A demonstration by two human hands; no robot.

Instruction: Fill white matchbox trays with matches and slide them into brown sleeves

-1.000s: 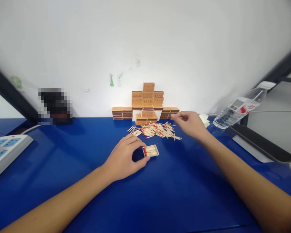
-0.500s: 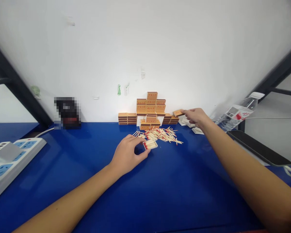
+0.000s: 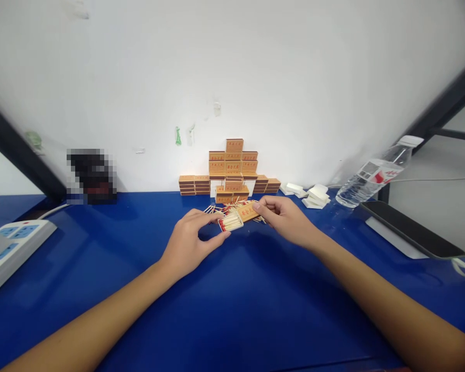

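Between its thumb and fingers, my left hand (image 3: 191, 238) holds a white matchbox tray (image 3: 231, 222) filled with red-tipped matches. My right hand (image 3: 282, 217) pinches an orange matchbox sleeve (image 3: 248, 211), whose left end meets the right end of the tray. Behind both hands lies a pile of loose matches (image 3: 211, 209), partly hidden by the sleeve and the fingers. Farther back, against the wall, stands a stepped structure of orange matchboxes (image 3: 233, 167), with low stacks of matchboxes (image 3: 194, 185) at its sides.
White trays (image 3: 316, 196) lie in a heap right of the structure. A clear bottle (image 3: 375, 173) leans at the right, near a black flat device (image 3: 413, 230). A white power strip (image 3: 23, 248) is at the left on the blue table (image 3: 217, 320). A blurred dark object (image 3: 95, 175) stands by the wall.
My right hand has come left and toward me with the sleeve, from beside the structure to the tray. My left hand still holds the tray. The view has shifted slightly.
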